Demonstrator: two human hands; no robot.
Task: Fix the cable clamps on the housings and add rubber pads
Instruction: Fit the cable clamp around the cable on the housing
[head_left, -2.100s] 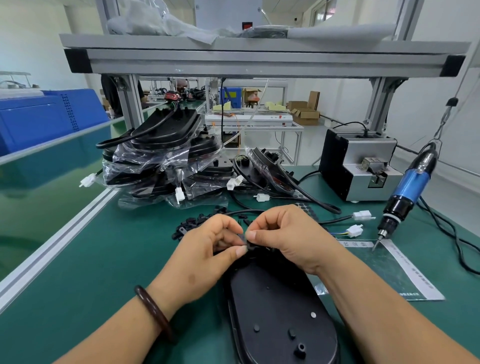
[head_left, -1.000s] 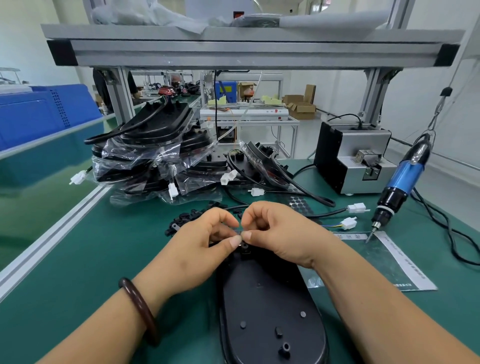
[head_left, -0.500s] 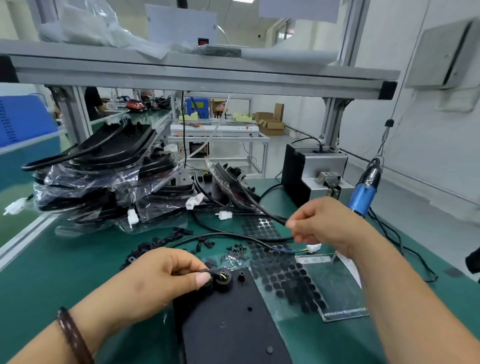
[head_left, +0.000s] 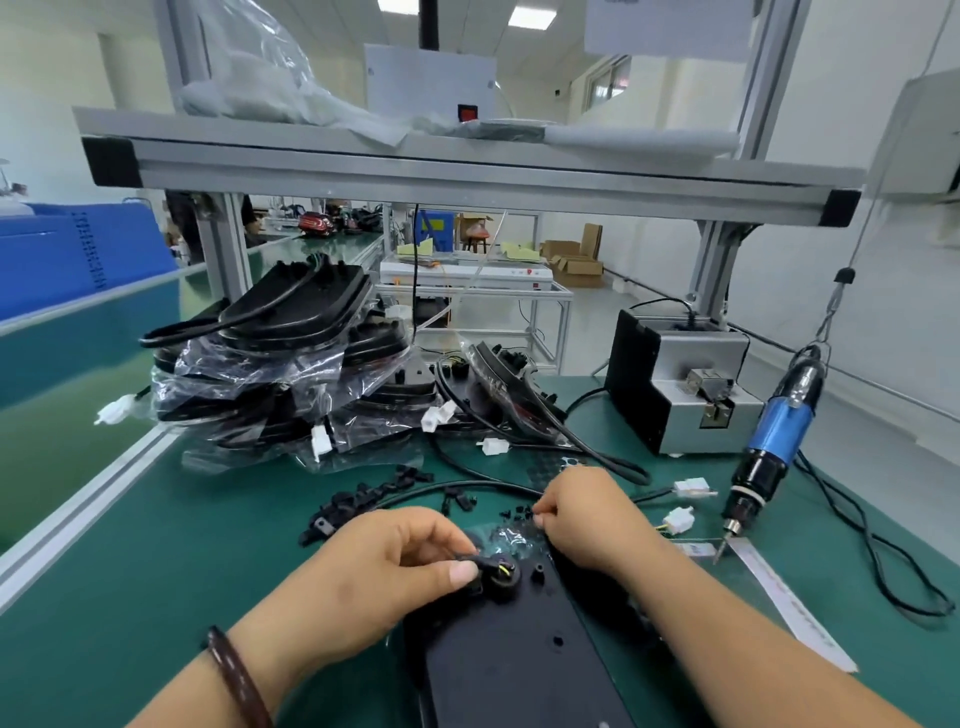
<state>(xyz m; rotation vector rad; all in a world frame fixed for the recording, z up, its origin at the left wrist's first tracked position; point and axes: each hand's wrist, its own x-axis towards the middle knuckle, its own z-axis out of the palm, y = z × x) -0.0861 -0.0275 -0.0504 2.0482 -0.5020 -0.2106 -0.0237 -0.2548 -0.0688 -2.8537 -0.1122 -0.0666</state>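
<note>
Black plastic makes up the housing (head_left: 519, 660), which lies flat on the green tabletop (head_left: 130, 571) right in front of the person. At its far end sits a round black cable clamp (head_left: 503, 578), and a bit of yellow wire shows inside it.

The left hand (head_left: 384, 566) rests at that end of the housing. Its fingers are curled, and the thumb and first finger pinch the black cable (head_left: 467, 484) just where it goes into the round part. A dark bracelet (head_left: 239, 675) is on that wrist.

The right hand (head_left: 587, 514) is a little farther back and to the right. Its fingers are bunched together with the tips down at some tiny black bits (head_left: 517, 513) on the tabletop. I cannot tell if it has one of them.

A heap of small black clips (head_left: 358, 504) lies just past the left hand. A dark sheet of round pads (head_left: 545, 461) peeks out behind the right hand.

Far back on the left is a big pile of housings in clear bags (head_left: 280, 374). On the right, a blue screwdriver (head_left: 779, 431) hangs with its tip close to the tabletop. A grey box machine (head_left: 680, 384) stands behind it. Two white plugs (head_left: 691, 487) lie between the right hand and the screwdriver.
</note>
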